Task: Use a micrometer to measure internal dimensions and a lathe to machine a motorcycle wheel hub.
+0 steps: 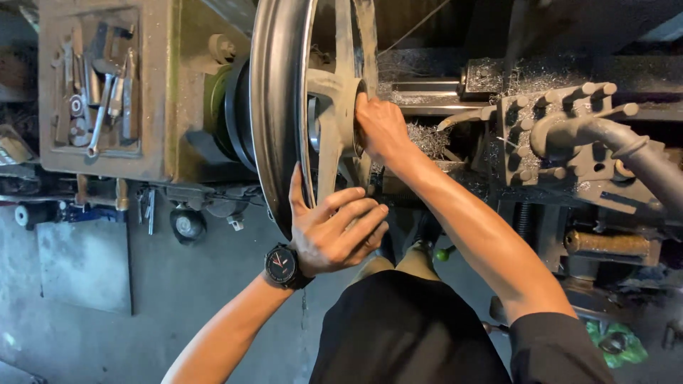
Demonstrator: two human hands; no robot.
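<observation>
At the centre of the frame, we should keep our left hand [334,231] spread flat on the wheel [299,92] rim while our right hand [380,128], fingers curled against the hub, presses it square.

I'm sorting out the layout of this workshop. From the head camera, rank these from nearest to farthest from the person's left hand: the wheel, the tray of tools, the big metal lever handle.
1. Wheel: touched by the left hand, right at its rim.
2. Tray of tools: upper left, on the machine's top.
3. Lever handle: far right, past the right hand.
</observation>
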